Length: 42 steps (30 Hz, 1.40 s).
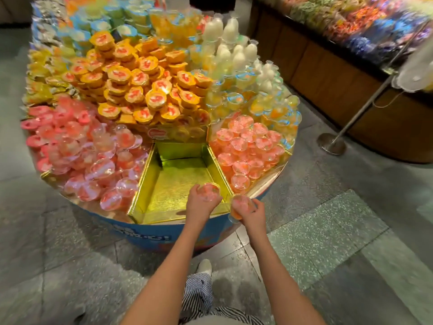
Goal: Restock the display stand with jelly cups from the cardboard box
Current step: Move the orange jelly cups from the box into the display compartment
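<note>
Right, I count two hands and at least two jelly cups in them. My left hand [201, 202] curls round one pink jelly cup [210, 189] and holds it over the near right corner of the gold tray [178, 181], the one section of the round display stand [150, 233] with its floor bare. My right hand [253, 213] grips a second cup [241, 204] just outside the stand's front rim, to the right of that tray. A small clear edge pokes out under the right hand's fingers; I cannot tell whether it belongs to the same cup or to a third one.

Three heaps sit close round the tray: a pink pile [89, 158] on its left, a peach pile [248, 146] on its right, and an orange-lidded mound [140, 85] behind. Each holds far too many cups for me to count, and many are buried under others.

Further back the stand blurs; the white bottle shapes [234, 50] and the blue and yellow packs are smeared, and its far edge is cut off at the top. One metal post [365, 106] stands on the floor [70, 254] to the right, in front of a long shelf [339, 73] whose goods are only coloured streaks. One shoe [203, 266] shows below the stand.
</note>
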{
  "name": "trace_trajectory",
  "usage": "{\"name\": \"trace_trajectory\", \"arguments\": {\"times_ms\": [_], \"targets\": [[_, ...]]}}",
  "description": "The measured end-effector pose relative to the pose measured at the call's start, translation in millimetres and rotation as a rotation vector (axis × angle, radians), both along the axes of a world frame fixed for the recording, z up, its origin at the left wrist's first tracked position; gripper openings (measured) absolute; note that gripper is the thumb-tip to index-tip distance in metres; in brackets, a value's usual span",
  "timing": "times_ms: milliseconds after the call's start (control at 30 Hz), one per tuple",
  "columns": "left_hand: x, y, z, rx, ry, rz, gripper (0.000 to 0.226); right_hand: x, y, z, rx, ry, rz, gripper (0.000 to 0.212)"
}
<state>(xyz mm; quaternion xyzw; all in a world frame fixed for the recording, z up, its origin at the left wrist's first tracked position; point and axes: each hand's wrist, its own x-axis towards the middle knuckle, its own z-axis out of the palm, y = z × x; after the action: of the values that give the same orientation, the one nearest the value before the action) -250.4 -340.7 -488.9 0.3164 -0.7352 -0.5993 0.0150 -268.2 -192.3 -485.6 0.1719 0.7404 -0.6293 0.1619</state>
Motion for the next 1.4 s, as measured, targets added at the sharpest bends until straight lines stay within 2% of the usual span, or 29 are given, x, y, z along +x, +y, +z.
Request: {"name": "trace_trajectory", "arguments": {"times_ms": [100,133,433,667,800,1033,1200,1400], "targets": [[-48,8,-5,0.002,-0.005,-0.057,0.09,-45,7,-2,0.033,0.004,-0.014,0.07],[-62,9,-6,0.001,-0.002,-0.074,0.091,-60,10,-4,0.033,0.011,-0.013,0.065],[-139,22,-24,0.006,0.006,-0.13,0.095,-151,12,-15,0.055,0.037,-0.048,0.079],[-181,38,-46,0.0,-0.012,-0.075,0.089,-211,16,-35,0.101,0.034,0.077,0.084],[-205,55,-53,0.006,-0.037,0.02,0.086,-248,24,-41,0.102,0.048,0.223,0.084],[-222,86,-64,0.001,-0.074,0.173,0.086,-284,40,-56,0.103,0.039,0.425,0.067],[-229,95,-64,-0.054,-0.064,0.237,0.082,-297,49,-62,0.112,0.065,0.553,0.063],[-233,102,-70,-0.007,-0.036,0.302,0.09,-309,61,-63,0.159,0.106,0.617,0.065]]}}
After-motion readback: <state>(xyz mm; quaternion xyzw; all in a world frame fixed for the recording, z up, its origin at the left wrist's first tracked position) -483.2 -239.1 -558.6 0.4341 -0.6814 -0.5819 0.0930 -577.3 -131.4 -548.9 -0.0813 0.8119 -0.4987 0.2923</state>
